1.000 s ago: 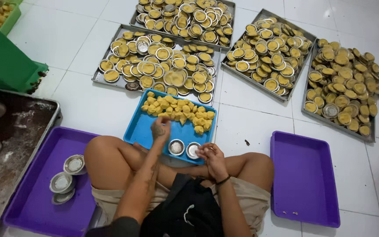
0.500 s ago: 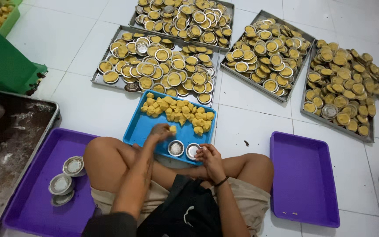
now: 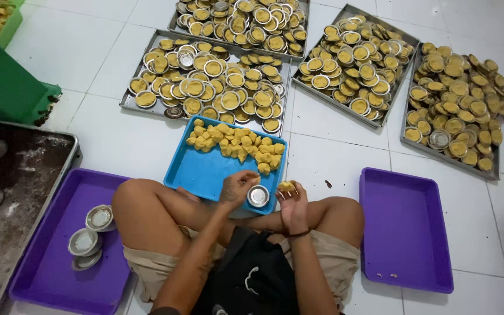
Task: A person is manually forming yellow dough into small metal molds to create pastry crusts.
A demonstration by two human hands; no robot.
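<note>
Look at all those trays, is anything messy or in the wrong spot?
A little. One small metal cup sits on the white floor, off the edge of the nearest metal tray. A dark crumb lies on the tile beside the blue tray.

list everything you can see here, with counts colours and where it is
blue tray: one, blue, on the floor in front of the crossed legs
dough pieces: many, yellow, heaped at the blue tray's far end
small tin mould: one, silver, at the blue tray's near edge
metal trays of filled moulds: at least four, grey with yellow filling, along the far floor
purple trays: two, one each side
empty moulds: about three, silver, in the left purple tray
dark baking tray: one, far left
green bin: one, upper left
left hand: by the tin mould
right hand: holds a dough piece
</note>
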